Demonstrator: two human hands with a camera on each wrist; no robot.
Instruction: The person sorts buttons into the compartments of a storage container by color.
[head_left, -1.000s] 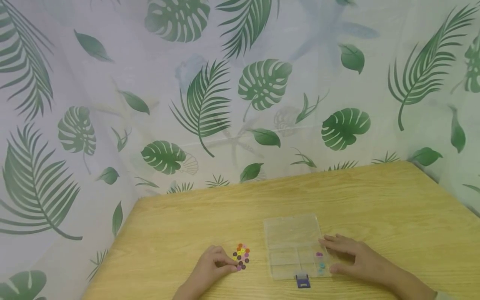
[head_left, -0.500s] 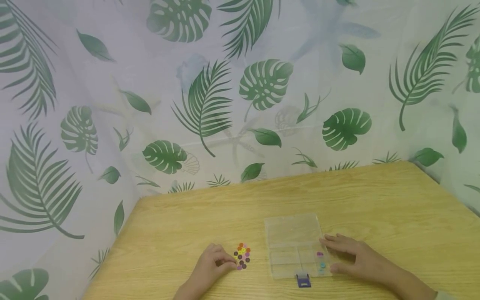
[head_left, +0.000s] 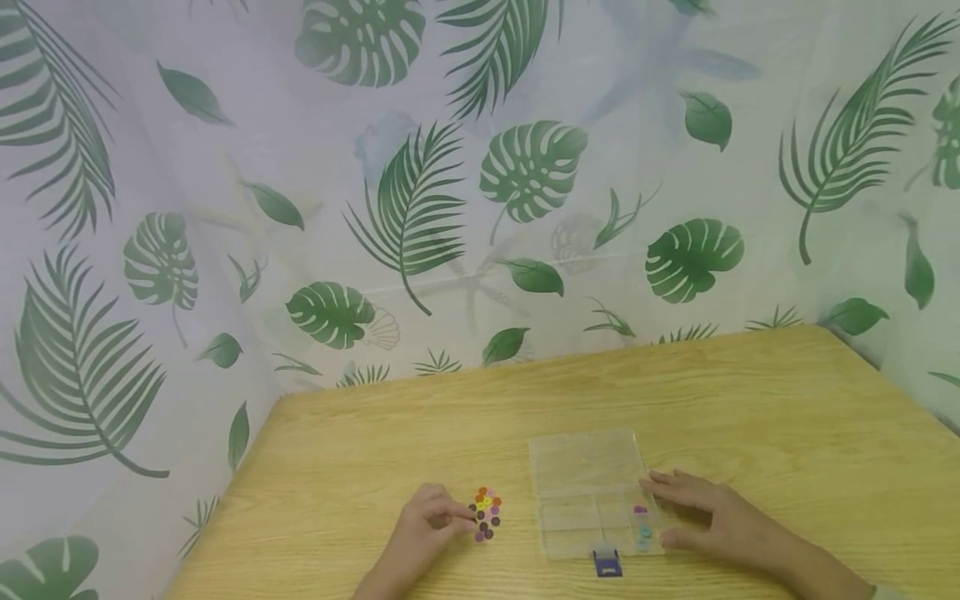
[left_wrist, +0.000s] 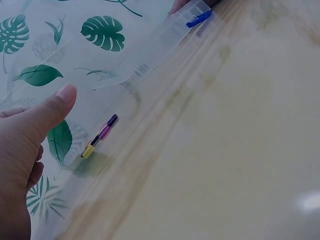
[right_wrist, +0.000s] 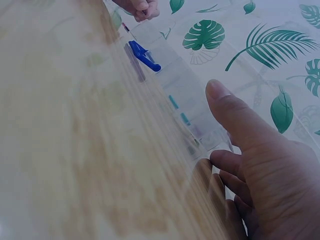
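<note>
A loose patch of small round buttons (head_left: 487, 502), orange, yellow, pink, purple and dark, lies on the wooden table. Over its left edge, my left hand (head_left: 425, 525) pinches a small dark-edged button between thumb and forefinger; its face is hard to make out. To the right lies a clear plastic box (head_left: 573, 521) with its lid (head_left: 585, 458) laid back and a blue latch (head_left: 607, 562) at the front. Purple pieces (head_left: 640, 509) and teal pieces (head_left: 645, 533) sit in its right-hand compartments. My right hand (head_left: 720, 517) rests at the box's right side, thumb and fingers apart.
The wooden table (head_left: 360, 433) reaches back to a white hanging sheet (head_left: 465, 317) printed with green leaves. A similar sheet closes in the left side. Bare wood lies between the buttons and the box.
My left fingertips have shifted slightly up from the pile's lower left edge, and a dark edge now shows between them. The right hand and the box stay in place.
</note>
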